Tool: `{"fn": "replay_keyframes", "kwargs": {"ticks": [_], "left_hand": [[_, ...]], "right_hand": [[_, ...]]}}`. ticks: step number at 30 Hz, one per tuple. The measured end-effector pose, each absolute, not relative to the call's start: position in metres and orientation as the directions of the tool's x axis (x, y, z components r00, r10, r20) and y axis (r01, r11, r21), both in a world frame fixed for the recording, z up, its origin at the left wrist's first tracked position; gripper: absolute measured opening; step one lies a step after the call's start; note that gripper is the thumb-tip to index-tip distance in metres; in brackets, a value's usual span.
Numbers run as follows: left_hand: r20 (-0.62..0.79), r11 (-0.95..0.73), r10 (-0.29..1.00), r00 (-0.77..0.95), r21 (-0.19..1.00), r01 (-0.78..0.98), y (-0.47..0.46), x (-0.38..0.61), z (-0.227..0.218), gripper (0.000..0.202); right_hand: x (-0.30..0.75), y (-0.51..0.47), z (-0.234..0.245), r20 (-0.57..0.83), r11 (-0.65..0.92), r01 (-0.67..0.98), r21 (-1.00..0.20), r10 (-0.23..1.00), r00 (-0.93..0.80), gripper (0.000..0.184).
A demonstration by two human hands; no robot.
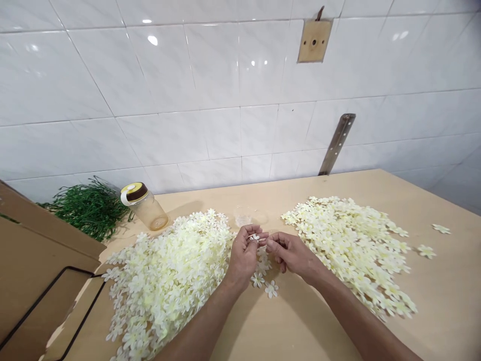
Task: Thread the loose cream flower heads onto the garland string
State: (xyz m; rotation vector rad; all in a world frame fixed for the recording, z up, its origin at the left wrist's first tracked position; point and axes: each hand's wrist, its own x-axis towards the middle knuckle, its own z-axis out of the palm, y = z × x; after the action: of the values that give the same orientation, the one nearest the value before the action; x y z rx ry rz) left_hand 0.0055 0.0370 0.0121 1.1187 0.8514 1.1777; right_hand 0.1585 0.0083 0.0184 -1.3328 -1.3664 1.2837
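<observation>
Holding one small white cloth-looking flower [254, 237] in the half-curled bare left hand [244, 253], just left of the bare right hand [288, 251], curled nearly closed, with anything in that curl too small to tell.

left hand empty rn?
No, the left hand has a small white flower held at its thumb and fingers.

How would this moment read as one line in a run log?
left hand: holds small white flower; right hand: close beside left, grasp unclear; left flower pile: near bottle; right flower pile: on table
</observation>
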Motion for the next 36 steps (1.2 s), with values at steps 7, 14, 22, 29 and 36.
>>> {"fn": "replay_keyframes", "kwargs": {"ticks": [7, 14, 22, 29, 36], "left_hand": [[0.287, -0.269, 0.917, 0.279, 0.958, -0.101, 0.022, 0.01, 0.008, 0.036], [0.336, -0.35, 0.885, 0.321, 0.936, -0.014, 0.011, 0.009, 0.022, 0.041], [0.098, -0.071, 0.98, 0.176, 0.986, -0.152, 0.027, 0.01, 0.011, 0.027], [-0.013, 0.081, 0.962, 0.274, 0.967, -0.24, 0.032, 0.007, 0.016, 0.027], [-0.008, 0.068, 0.959, 0.283, 0.977, -0.203, 0.034, 0.007, 0.011, 0.025]], "right_hand": [[0.149, 0.007, 0.021, -0.145, -0.16, -0.074, -0.984, 0.975, -0.168, 0.039], [0.149, 0.007, 0.02, -0.17, -0.2, -0.158, -0.967, 0.968, -0.183, 0.041], [0.156, 0.009, 0.021, -0.13, -0.14, -0.131, -0.981, 0.988, -0.082, 0.043], [0.158, 0.008, 0.025, -0.127, -0.138, -0.09, -0.986, 0.985, -0.114, 0.046], [0.167, 0.009, 0.028, -0.193, -0.225, -0.115, -0.967, 0.952, -0.238, 0.044]]}}
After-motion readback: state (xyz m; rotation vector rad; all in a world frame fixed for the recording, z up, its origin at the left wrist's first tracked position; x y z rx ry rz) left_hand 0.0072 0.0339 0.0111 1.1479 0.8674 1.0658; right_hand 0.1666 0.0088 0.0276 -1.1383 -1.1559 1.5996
